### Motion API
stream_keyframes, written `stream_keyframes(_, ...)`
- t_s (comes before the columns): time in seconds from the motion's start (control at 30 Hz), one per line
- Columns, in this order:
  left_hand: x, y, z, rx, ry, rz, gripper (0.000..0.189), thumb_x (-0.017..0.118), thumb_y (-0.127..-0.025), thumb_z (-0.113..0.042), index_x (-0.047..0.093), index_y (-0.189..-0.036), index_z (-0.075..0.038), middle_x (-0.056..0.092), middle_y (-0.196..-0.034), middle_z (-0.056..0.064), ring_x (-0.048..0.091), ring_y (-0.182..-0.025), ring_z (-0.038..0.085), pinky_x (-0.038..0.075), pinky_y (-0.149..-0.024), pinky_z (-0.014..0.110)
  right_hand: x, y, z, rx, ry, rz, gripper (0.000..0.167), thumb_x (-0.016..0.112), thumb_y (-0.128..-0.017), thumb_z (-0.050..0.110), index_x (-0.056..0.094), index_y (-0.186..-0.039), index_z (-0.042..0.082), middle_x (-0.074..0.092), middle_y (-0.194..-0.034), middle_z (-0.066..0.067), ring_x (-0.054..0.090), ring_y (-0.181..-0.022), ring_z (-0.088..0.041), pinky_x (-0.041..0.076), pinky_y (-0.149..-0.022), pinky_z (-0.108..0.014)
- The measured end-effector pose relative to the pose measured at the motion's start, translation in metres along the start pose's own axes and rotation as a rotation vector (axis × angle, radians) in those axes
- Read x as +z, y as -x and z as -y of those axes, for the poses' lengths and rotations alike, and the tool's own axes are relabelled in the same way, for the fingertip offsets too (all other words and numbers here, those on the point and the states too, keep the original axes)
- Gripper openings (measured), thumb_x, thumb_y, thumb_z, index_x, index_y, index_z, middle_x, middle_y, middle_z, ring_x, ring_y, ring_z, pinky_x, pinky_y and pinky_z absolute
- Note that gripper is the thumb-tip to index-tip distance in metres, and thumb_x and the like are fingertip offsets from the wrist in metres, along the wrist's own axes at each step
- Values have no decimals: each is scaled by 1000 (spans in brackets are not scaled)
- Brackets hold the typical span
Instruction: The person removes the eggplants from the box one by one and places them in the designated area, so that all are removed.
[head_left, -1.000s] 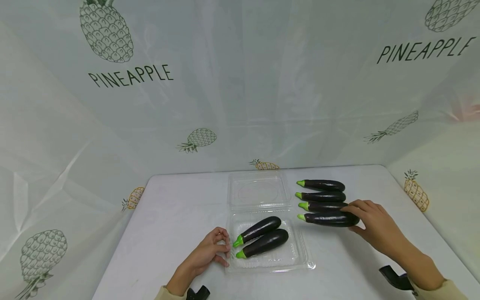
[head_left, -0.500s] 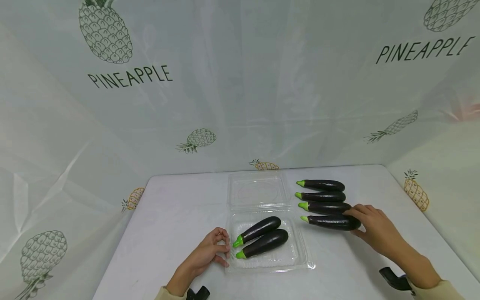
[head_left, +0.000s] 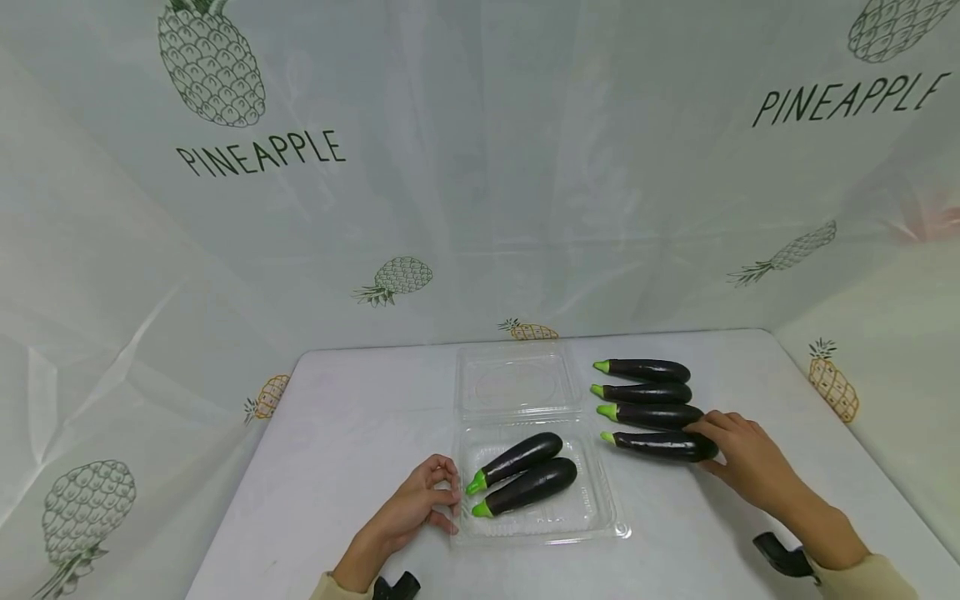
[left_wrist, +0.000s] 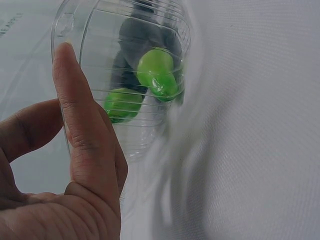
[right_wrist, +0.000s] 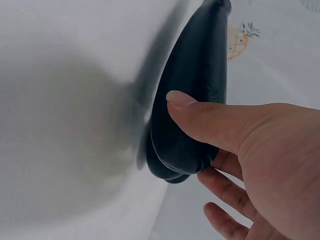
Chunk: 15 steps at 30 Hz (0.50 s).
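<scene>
On the table (head_left: 352, 425), the right hand (head_left: 742, 458) grips the nearest eggplant (head_left: 660, 446), now edged off its row (head_left: 648, 416), seemingly singled out; the left hand (head_left: 412, 504) pinches the container (head_left: 540, 540).

The left grip (head_left: 422, 502) holds a clear container (head_left: 581, 523) bearing two eggplants (head_left: 531, 487); the right grip (head_left: 746, 457) pinches a third eggplant (head_left: 656, 445).

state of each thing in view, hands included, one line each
box, open
lid, folded back on the far side
two eggplants, in the box, stems left
three eggplants, lying in a row, stems left
held eggplant, gripped near its blunt end
left hand, pinching the box's rim
right hand, holding the held eggplant
</scene>
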<state>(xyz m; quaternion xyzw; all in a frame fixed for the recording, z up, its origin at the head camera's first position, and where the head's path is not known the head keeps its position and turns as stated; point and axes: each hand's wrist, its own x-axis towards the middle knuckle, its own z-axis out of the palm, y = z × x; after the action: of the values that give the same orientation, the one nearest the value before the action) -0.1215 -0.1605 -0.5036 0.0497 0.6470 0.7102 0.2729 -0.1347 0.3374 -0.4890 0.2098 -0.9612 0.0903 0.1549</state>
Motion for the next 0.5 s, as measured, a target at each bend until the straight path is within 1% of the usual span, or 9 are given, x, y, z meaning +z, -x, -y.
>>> stream_keyframes(0.17,-1,-1,0,2,-2,-6,36,62,-95,6,40,-123,4,52,-104,5,60,-77,15,63,-59,27,2,-3,2,30,-4,50,53,98,-63,3,75,-111,4,70,-111,-16,65,-105,-44,55,-85,-66)
stream_keyframes(0.23,-1,-1,1,0,2,-7,37,63,-95,5,40,-123,4,52,-104,5,60,-77,15,63,-59,28,3,-4,3,34,1,56,53,98,-64,3,75,-112,4,70,-111,-16,65,-105,-44,55,-85,-66)
stream_keyframes(0.37,-2,-1,1,0,2,-3,36,63,-95,5,40,-123,3,52,-105,6,60,-78,16,63,-59,28,5,-5,2,29,2,47,53,98,-64,3,75,-112,3,69,-112,-17,64,-106,-45,55,-85,-66)
stream_keyframes(0.5,-2,-1,1,-1,-1,-1,36,63,-96,5,40,-123,3,53,-105,8,60,-79,16,63,-59,28,7,-4,3,20,2,22,54,98,-62,1,75,-111,2,69,-111,-17,64,-106,-45,55,-85,-66)
